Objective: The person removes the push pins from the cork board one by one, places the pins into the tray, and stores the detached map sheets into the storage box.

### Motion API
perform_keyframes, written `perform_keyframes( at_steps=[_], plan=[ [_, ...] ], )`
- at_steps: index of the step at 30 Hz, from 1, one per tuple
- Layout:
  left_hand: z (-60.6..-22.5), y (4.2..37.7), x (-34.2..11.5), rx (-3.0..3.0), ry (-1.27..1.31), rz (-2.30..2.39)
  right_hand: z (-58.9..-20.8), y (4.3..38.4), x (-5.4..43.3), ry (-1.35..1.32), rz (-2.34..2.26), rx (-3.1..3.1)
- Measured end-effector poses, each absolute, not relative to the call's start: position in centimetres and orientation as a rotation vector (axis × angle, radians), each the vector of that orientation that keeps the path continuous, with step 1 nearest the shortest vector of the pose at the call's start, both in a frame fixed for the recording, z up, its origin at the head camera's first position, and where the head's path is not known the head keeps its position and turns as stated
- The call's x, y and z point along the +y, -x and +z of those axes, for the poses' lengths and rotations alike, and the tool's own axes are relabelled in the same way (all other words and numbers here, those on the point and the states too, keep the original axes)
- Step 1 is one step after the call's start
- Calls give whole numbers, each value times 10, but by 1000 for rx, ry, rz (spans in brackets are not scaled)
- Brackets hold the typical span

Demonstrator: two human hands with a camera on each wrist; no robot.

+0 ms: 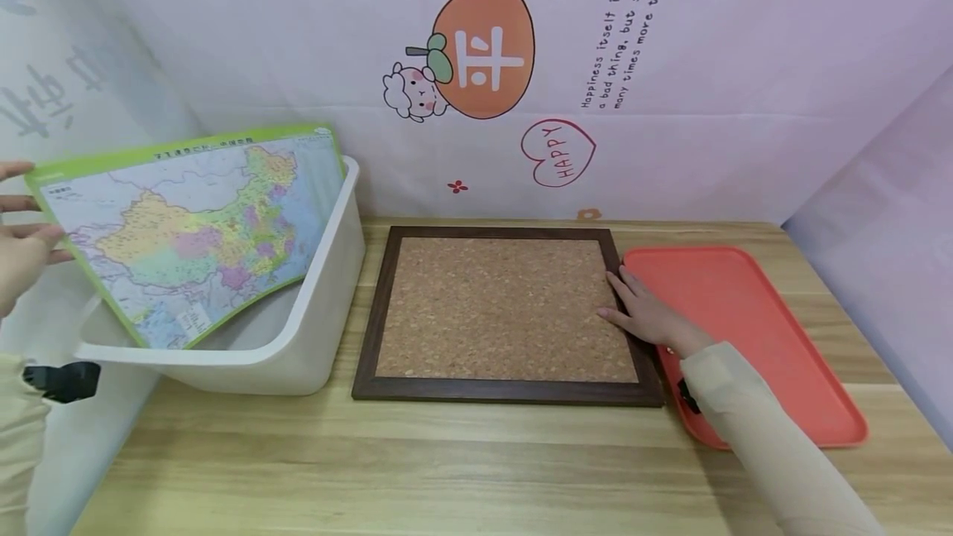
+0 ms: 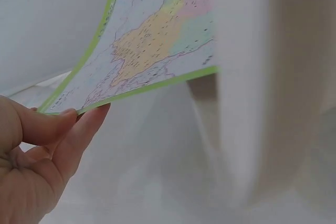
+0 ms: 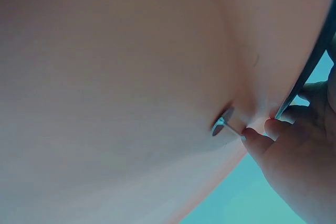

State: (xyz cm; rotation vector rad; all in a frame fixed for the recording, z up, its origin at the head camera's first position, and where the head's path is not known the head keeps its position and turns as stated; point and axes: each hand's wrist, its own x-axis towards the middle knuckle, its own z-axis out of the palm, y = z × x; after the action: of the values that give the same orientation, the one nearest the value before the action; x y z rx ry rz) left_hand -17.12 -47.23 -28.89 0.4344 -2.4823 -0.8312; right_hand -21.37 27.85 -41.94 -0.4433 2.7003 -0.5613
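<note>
My left hand [image 1: 22,246] pinches a sheet printed with a map of China [image 1: 201,238] near its left corner, thumb on the printed face. The map, green-bordered and slightly bowed, leans in a white plastic bin [image 1: 338,271]; in the left wrist view the bin wall hides part of the map [image 2: 163,30]. My right hand [image 1: 648,313] rests with extended fingers on the right side of a cork board [image 1: 506,313] in a dark wooden frame. A thumbtack [image 3: 223,121] lies on the red tray beside the right hand [image 3: 299,156], its pin close to a fingertip.
The red tray [image 1: 744,337] sits right of the cork board, its left rim close by the frame. Wooden tabletop [image 1: 417,470] shows in front of them. Behind stands a white printed backdrop [image 1: 298,40], which also covers both sides.
</note>
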Motion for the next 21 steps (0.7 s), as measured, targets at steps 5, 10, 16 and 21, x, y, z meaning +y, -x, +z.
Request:
perform_keyframes(
  at_steps=[5,10,16,21],
  plan=[
    [-282,167,-457,-2555,-389,-824,-420,215,279,434,-563,2694],
    [-283,165,-456,-2618,-350,-826,-420,217,280,432,-555,2698],
    [-289,164,-461,-2637,-405,-816,-421,217,279,441,-547,2703],
    [-299,165,-467,-2637,-410,-818,-421,218,280,437,-538,2702]
  ],
)
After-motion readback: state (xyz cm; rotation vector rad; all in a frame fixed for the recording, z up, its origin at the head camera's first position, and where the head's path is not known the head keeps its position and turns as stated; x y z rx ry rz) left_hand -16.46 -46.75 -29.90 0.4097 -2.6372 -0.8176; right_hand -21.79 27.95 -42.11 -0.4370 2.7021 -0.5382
